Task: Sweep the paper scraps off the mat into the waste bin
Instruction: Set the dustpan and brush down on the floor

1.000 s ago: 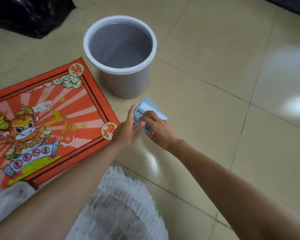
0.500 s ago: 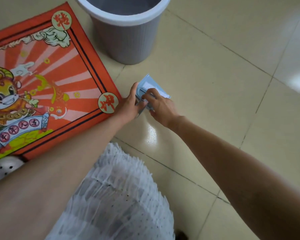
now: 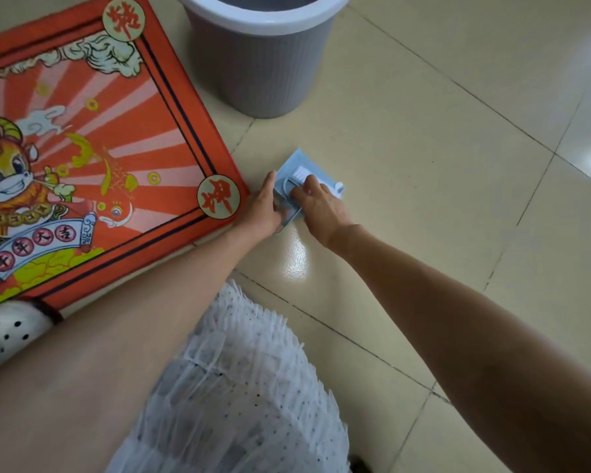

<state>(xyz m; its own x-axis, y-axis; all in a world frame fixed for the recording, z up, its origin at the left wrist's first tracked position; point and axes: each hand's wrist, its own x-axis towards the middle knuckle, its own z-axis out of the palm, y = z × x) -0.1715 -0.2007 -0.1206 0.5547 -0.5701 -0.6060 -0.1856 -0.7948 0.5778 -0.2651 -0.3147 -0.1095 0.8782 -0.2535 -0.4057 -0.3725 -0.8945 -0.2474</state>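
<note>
A light blue dustpan point(image 3: 296, 164) with a small white-bristled brush point(image 3: 300, 173) lies on the tiled floor just right of the red mat's near corner. My left hand point(image 3: 264, 209) grips the dustpan's handle end from the left. My right hand point(image 3: 318, 206) curls over the brush handle on top of it. The red printed mat point(image 3: 82, 138) lies to the left; no paper scraps show on it. The grey waste bin point(image 3: 260, 59) with a white rim stands beyond the dustpan, its inside cut off by the frame's top.
Glossy beige floor tiles point(image 3: 440, 172) spread to the right and front. A white frilled skirt point(image 3: 239, 387) fills the lower middle, and a white perforated shoe point(image 3: 12, 327) sits at the mat's near edge.
The view has dropped and moved closer, so the bin's opening has left the frame. Both hands stay on the dustpan and brush at the same floor spot.
</note>
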